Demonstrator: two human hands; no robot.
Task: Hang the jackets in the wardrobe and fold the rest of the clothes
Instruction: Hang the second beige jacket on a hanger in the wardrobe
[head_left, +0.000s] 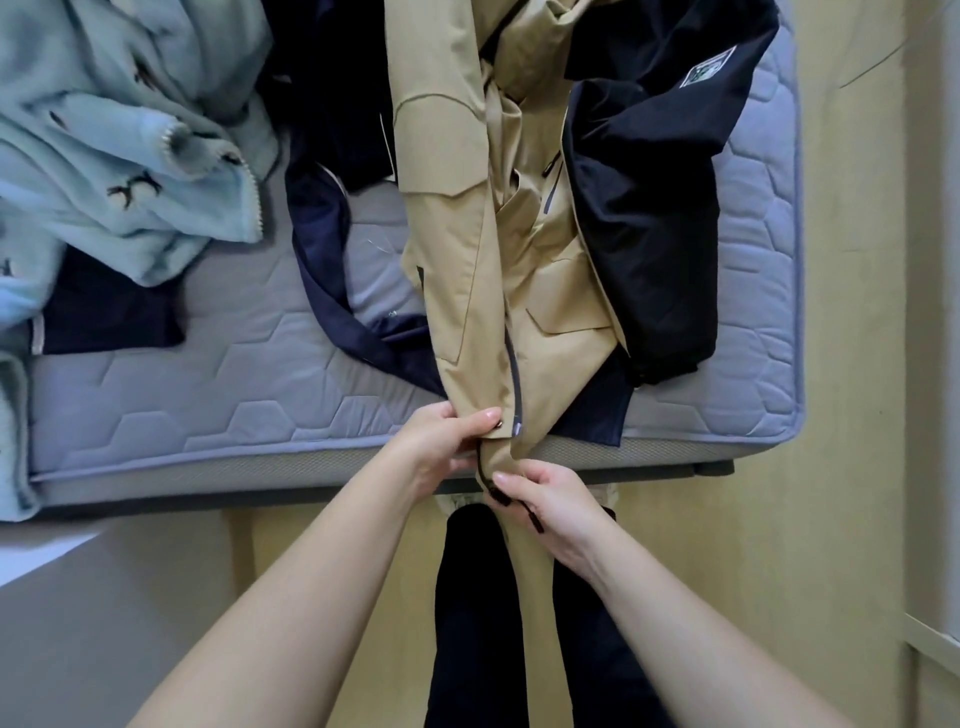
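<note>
Bed: grey quilted mattress (208, 374), beyond the fingers (483, 417).
Fleece: pale blue fleece cloth (114, 156), far left of the fingers.
Jacket: tan fabric jacket (467, 234), stretched away across the bed, hem at the fingers.
Left: left hand (441, 441), fingers pinching the hem.
Right: right hand (550, 504), fingers pinching the black zipper end (500, 497).

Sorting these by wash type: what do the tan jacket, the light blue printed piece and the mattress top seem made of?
Tan jacket: smooth, matte woven shell, probably synthetic or a cotton blend, judging by its crisp creases. Light blue printed piece: soft fleece, with fuzzy nap and a stitched edge. Mattress: quilted fabric, likely knit, with stitched hexagons.
</note>
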